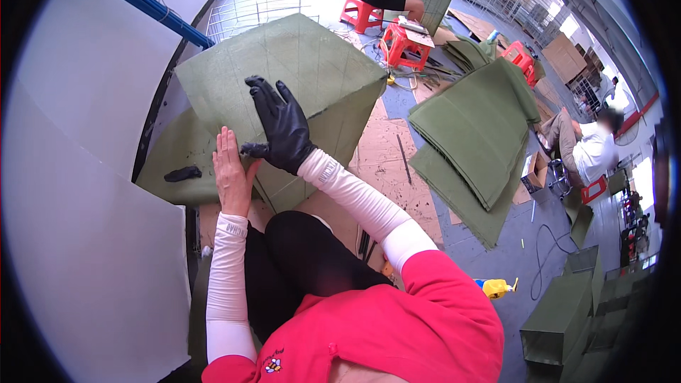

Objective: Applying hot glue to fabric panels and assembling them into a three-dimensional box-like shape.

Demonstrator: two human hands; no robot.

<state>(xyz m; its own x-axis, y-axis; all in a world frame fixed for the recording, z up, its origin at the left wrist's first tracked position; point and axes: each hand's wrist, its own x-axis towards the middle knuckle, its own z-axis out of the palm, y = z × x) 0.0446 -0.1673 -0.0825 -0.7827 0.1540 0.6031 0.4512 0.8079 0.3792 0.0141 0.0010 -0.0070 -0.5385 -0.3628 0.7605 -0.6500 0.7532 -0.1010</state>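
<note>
My bare left hand (233, 172) is raised with its fingers stretched out, holding nothing I can see. Beside it, a black glove (287, 131) covers my right hand (282, 122), whose fingers are also extended, with the thumb reaching toward the left hand. The two hands are close together; whether they touch I cannot tell. Beyond them stands a large olive-green box (284, 53) with faint lines across its top face. Another black glove (183, 174) lies loose on the green sheet (164, 152) left of my hands.
A white panel (85, 241) runs along my left. To the right, green sheets (475, 128) lie stacked on the floor, with cardboard (397, 149) between. Red stools (408, 46), a yellow-and-blue bottle (496, 288) and green boxes (560, 308) stand farther out. Two people (596, 149) sit working nearby.
</note>
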